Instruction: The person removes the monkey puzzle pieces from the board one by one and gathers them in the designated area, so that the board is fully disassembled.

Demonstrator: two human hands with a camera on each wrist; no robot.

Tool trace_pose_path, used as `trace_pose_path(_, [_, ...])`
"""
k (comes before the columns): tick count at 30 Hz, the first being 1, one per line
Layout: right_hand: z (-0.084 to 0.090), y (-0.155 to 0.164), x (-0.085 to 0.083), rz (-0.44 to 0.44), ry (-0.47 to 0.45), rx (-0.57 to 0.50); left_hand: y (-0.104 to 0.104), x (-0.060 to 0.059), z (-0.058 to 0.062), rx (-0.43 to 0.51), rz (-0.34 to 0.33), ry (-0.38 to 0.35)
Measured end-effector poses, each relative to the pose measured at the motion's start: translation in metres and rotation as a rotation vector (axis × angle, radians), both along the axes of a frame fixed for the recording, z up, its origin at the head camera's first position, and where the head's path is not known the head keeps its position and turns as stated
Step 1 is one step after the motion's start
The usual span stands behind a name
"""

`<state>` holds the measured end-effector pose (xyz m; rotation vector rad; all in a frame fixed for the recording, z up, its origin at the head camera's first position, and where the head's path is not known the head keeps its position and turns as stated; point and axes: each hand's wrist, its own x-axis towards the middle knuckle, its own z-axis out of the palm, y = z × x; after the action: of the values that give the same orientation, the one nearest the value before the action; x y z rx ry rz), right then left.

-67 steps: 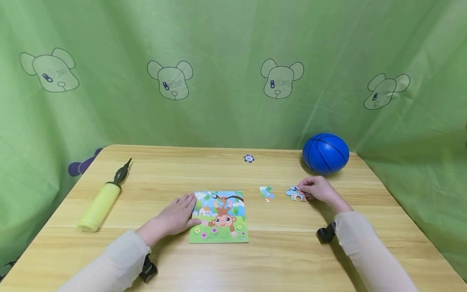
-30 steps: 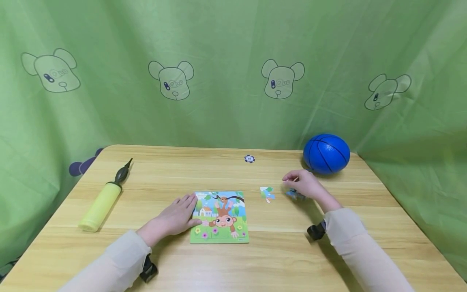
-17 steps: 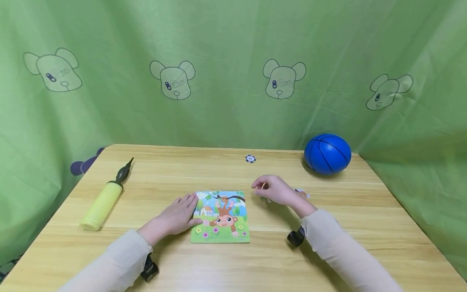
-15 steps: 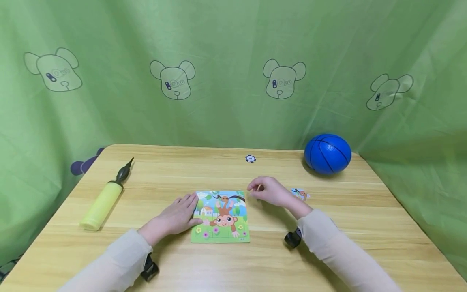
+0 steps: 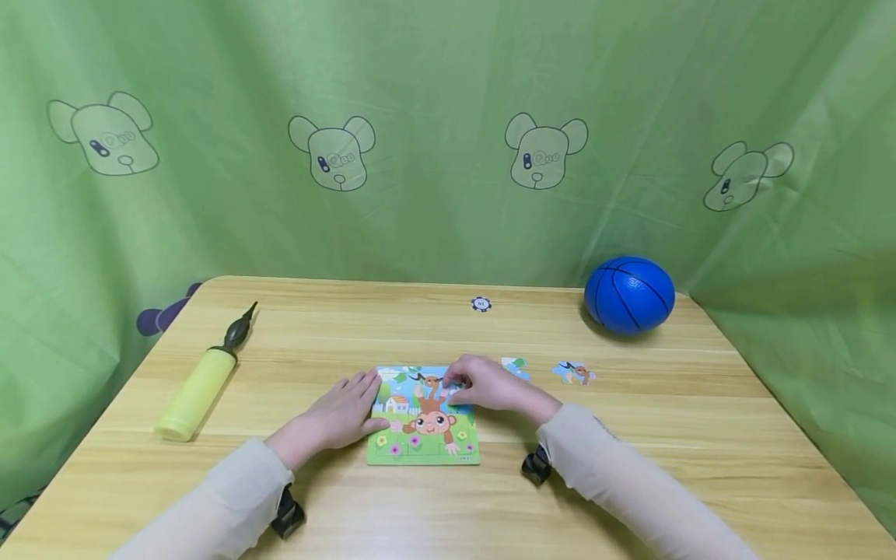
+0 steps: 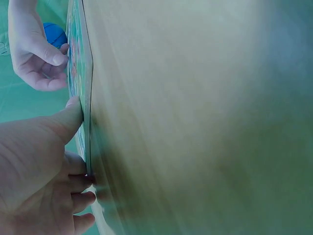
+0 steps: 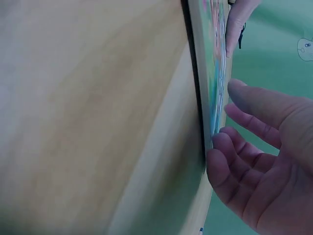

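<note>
A square jigsaw puzzle (image 5: 420,455) with a monkey picture lies flat on the wooden table. My left hand (image 5: 339,414) rests along its left edge, thumb on the picture, the other fingers stretched by the far-left corner. Over the puzzle's upper right part hovers my right hand (image 5: 483,383), fingers bent. In the right wrist view, thumb and fingers of the right hand (image 7: 274,161) stand apart with nothing visible between them, close to the board's edge. To the right of the puzzle lie a loose puzzle piece (image 5: 516,367), partly behind the right hand, and some brown-and-blue puzzle piece (image 5: 574,373).
A blue ball (image 5: 629,296) sits at the table's far right. At the left lies a yellow hand pump (image 5: 199,393) with a black nozzle. A small round marker (image 5: 481,304) is near the back edge. A green curtain (image 5: 434,225) surrounds the table.
My right hand has let go of the puzzle piece at the right and moved left, past the other loose piece, to over the puzzle. The left hand has stayed put.
</note>
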<state>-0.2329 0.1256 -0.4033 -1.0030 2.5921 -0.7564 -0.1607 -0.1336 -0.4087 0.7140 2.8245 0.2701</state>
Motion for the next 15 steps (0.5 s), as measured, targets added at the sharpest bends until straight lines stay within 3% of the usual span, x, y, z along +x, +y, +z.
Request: trace_pose_path(15, [0.001,-0.0071,0.0015,0.0,-0.027,0.056,0.0002,0.0003,0.0007,-0.009,-0.011,0.007])
